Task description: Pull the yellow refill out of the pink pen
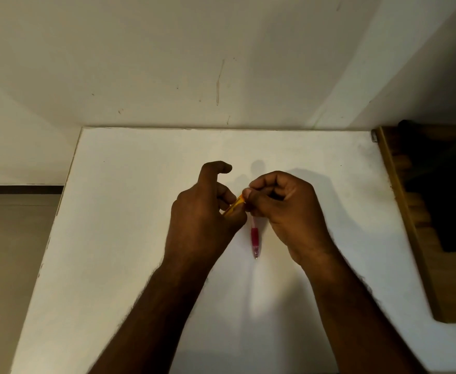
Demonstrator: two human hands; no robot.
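You have two hands over the table: your left hand [204,209] and your right hand [283,209]. Between them you hold two slim things: one red pen [255,238], its tip pointing toward you, and one yellow piece [235,205], too hidden by your fingers to name surely. There is one white table [129,238] under it all. One brown wooden board [407,225] lies along its right edge.
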